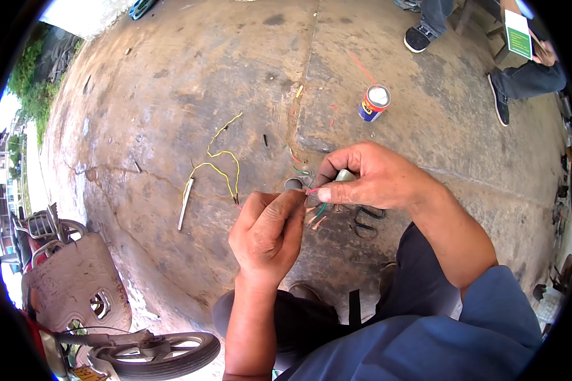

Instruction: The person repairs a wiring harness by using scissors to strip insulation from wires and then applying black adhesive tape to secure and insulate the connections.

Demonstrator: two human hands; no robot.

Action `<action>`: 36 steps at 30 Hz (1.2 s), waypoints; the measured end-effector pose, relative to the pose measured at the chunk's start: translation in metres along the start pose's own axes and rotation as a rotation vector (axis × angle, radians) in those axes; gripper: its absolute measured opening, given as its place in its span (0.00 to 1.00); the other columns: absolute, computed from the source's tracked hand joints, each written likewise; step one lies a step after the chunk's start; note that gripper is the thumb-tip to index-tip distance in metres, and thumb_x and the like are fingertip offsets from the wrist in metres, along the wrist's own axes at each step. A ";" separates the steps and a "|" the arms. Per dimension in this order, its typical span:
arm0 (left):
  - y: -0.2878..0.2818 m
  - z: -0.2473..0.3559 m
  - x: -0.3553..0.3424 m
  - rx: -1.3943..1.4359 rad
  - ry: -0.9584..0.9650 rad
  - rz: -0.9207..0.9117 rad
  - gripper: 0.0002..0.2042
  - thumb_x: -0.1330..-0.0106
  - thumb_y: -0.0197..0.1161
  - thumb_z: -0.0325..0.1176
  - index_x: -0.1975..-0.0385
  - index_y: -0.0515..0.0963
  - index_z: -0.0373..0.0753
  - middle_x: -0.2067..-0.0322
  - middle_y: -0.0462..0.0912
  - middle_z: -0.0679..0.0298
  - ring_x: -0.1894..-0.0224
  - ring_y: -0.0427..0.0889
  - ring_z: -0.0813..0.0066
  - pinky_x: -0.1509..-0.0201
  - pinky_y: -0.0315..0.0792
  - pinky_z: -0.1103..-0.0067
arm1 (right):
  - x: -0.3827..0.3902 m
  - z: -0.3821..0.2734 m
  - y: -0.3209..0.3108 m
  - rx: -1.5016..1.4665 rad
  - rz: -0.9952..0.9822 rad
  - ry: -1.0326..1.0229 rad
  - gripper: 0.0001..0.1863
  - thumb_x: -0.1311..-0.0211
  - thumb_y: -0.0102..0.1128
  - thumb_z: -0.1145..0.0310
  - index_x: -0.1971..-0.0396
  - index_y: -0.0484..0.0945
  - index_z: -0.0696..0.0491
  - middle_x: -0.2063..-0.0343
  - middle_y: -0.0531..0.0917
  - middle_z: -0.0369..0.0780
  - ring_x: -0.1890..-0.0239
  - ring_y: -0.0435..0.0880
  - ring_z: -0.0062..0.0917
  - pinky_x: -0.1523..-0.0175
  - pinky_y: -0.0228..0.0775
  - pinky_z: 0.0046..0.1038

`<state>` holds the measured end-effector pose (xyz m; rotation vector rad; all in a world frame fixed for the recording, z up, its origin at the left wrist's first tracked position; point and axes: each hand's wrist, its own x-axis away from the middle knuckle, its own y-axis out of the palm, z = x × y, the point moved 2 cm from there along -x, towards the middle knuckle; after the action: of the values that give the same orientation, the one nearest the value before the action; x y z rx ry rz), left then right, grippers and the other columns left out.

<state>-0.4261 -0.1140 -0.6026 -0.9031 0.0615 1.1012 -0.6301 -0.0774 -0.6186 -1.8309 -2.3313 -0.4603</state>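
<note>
Between the fingertips of my right hand [382, 178] is the end of a thin red wire [312, 190]. My left hand [267, 230] pinches the same wire close by, its fingertips almost meeting the right thumb. Just beyond the right fingers shows part of a grey metal cylinder [344, 175]; whether they touch it I cannot tell. Below the fingertips stick out a green wire [320, 212] and bare copper strands [320, 223]. A yellow wire [225, 153] curves over the ground from near my left hand to a slim silver rod [185, 204].
A spray can [378, 97] with a red straw stands ahead on the stained concrete. Wire scraps and a bent black piece [365, 222] lie near my hands. At lower left is a motorcycle wheel [159, 359]. Another person's shoe [418, 39] rests at the far right.
</note>
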 end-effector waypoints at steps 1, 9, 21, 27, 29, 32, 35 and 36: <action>-0.001 0.001 0.000 -0.045 0.060 0.029 0.12 0.47 0.75 0.16 0.63 0.86 0.36 0.72 0.83 0.64 0.74 0.79 0.77 0.72 0.73 0.80 | -0.001 0.001 0.002 -0.050 -0.005 0.011 0.11 0.33 0.69 0.65 0.61 0.83 0.59 0.72 0.82 0.30 0.68 0.75 0.11 0.63 0.67 0.21; 0.007 -0.005 0.006 -0.279 0.199 0.004 0.18 0.46 0.72 0.19 0.55 0.87 0.41 0.69 0.80 0.64 0.73 0.81 0.69 0.73 0.75 0.74 | -0.003 0.004 0.004 0.084 0.077 -0.035 0.11 0.35 0.70 0.64 0.63 0.83 0.57 0.74 0.82 0.34 0.71 0.76 0.16 0.65 0.68 0.25; 0.021 -0.022 0.009 -0.051 -0.320 -0.368 0.04 0.37 0.67 0.21 0.64 0.82 0.32 0.71 0.85 0.60 0.72 0.84 0.73 0.66 0.76 0.76 | -0.001 0.008 0.022 1.370 0.349 -0.545 0.03 0.44 0.62 0.71 0.70 0.82 0.51 0.67 0.81 0.37 0.55 0.79 0.31 0.46 0.69 0.34; 0.011 -0.030 0.006 0.529 -0.778 -0.325 0.04 0.36 0.72 0.23 0.69 0.82 0.31 0.76 0.84 0.66 0.75 0.79 0.84 0.73 0.73 0.83 | -0.012 0.012 0.030 1.298 0.523 -0.882 0.08 0.46 0.62 0.68 0.65 0.82 0.50 0.62 0.78 0.37 0.54 0.78 0.32 0.47 0.71 0.36; 0.008 -0.031 0.004 0.561 -0.777 -0.338 0.05 0.36 0.72 0.24 0.68 0.82 0.32 0.74 0.84 0.65 0.73 0.80 0.81 0.72 0.73 0.82 | -0.020 0.012 0.029 1.275 0.534 -0.932 0.09 0.47 0.62 0.66 0.65 0.83 0.50 0.62 0.78 0.37 0.56 0.79 0.31 0.51 0.72 0.35; 0.003 -0.031 0.004 0.617 -0.777 -0.319 0.06 0.35 0.73 0.26 0.66 0.82 0.33 0.72 0.85 0.63 0.72 0.81 0.78 0.71 0.73 0.81 | -0.027 0.012 0.027 1.194 0.599 -1.012 0.11 0.50 0.68 0.68 0.65 0.83 0.49 0.64 0.79 0.35 0.57 0.81 0.28 0.52 0.75 0.33; -0.004 -0.037 0.005 0.665 -0.756 -0.258 0.07 0.32 0.70 0.30 0.63 0.82 0.33 0.71 0.85 0.62 0.71 0.83 0.75 0.70 0.72 0.81 | -0.035 0.015 0.026 1.041 0.634 -0.985 0.17 0.47 0.70 0.69 0.56 0.80 0.52 0.63 0.80 0.39 0.61 0.83 0.33 0.54 0.77 0.36; -0.009 -0.041 0.004 0.670 -0.773 -0.161 0.07 0.32 0.70 0.30 0.64 0.83 0.33 0.71 0.86 0.62 0.71 0.83 0.76 0.71 0.72 0.82 | -0.037 0.017 0.024 0.970 0.652 -0.897 0.20 0.46 0.70 0.70 0.52 0.78 0.53 0.62 0.80 0.41 0.60 0.84 0.35 0.54 0.78 0.37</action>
<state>-0.4021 -0.1387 -0.6259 0.1414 -0.2640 1.1093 -0.5967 -0.1009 -0.6414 -2.1702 -1.4916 1.5213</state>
